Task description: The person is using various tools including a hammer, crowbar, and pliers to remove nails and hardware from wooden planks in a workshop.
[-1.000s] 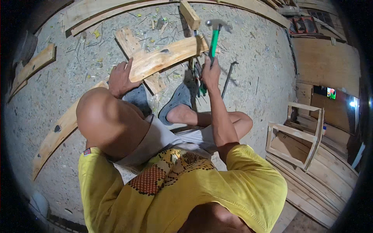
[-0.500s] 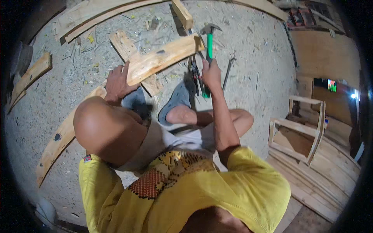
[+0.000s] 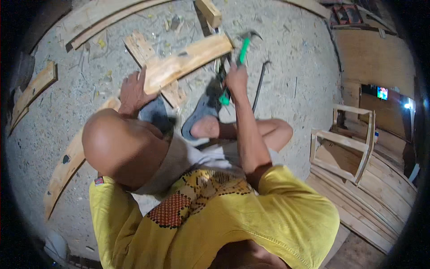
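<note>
My right hand (image 3: pixel 236 80) is closed round the handle of a claw hammer (image 3: pixel 244 50). The handle is green and black, and the dark head tilts away to the upper right. Over a long wooden board (image 3: pixel 192 56) lies my left hand (image 3: pixel 132 93), fingers across the far edge and thumb at the near edge. A shorter wood piece (image 3: pixel 139 47) passes crosswise beneath that board. Dark, slim tools partly show beside my right hand, blurred and half hidden by it. Right of them a dark pry bar (image 3: pixel 260 85) lies on the floor.
Another board stretch (image 3: pixel 67 159) runs past my left knee; my hand hides whether it joins the held board. A wood block (image 3: pixel 209 13) lies beyond the board's end. Nails and scraps litter the concrete floor (image 3: pixel 286 58). A wooden frame (image 3: pixel 342 139) stands right, boards (image 3: pixel 38 85) lie left.
My right hand has shifted slightly left and tilted the hammer, its head swinging right and its handle end left. My left hand stays on the board.
</note>
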